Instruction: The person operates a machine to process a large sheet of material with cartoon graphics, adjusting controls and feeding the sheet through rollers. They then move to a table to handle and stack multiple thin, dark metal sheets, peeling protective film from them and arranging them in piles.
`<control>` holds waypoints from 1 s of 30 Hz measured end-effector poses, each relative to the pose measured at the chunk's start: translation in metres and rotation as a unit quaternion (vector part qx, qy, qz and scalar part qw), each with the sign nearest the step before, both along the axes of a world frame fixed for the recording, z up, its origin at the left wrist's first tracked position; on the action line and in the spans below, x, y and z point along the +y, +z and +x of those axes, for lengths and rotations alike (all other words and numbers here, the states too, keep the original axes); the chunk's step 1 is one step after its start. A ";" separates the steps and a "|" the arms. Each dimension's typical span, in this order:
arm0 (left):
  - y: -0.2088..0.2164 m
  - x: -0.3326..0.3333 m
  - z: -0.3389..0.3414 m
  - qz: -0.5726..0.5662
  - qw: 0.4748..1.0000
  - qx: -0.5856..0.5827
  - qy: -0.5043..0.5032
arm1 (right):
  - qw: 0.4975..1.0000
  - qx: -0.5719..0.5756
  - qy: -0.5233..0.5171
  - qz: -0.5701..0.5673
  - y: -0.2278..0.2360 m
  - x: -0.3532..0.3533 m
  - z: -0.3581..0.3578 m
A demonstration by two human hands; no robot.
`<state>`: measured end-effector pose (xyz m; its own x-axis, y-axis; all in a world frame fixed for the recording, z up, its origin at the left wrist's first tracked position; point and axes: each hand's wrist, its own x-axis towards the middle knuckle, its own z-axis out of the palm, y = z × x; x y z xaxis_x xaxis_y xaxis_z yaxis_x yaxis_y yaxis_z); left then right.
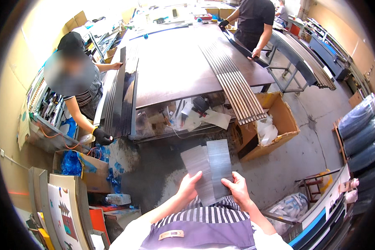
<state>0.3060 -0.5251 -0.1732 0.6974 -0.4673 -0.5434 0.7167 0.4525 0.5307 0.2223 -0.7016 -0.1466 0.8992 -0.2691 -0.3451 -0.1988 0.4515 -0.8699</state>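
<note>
- A grey rectangular panel is held by the left fingers, long axis tilted leftward toward the brown worktop.
- A blue-grey rectangular panel is held by the right fingers, pointed straighter worktop-ward.

A workshop: long slats lie on a broad brown worktop, two co-workers grip dark strips beside it, a wheeled metal rack carries more lengths, and an open cardboard box stands on the concrete floor

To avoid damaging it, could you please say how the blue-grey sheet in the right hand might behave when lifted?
The blue-grey sheet seems fairly stiff, showing no clear sag, and probably light, as the right hand grips its edge.
</note>
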 end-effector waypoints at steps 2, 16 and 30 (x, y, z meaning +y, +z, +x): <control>-0.003 0.002 0.026 0.001 1.000 0.009 0.027 | 1.000 0.009 0.002 0.021 -0.005 -0.007 0.031; -0.063 0.018 0.247 0.110 0.958 0.053 0.260 | 0.991 0.068 0.034 0.111 -0.063 -0.121 0.248; -0.115 -0.029 0.510 0.214 0.954 -0.115 0.173 | 0.990 0.079 0.048 0.108 -0.054 -0.127 0.409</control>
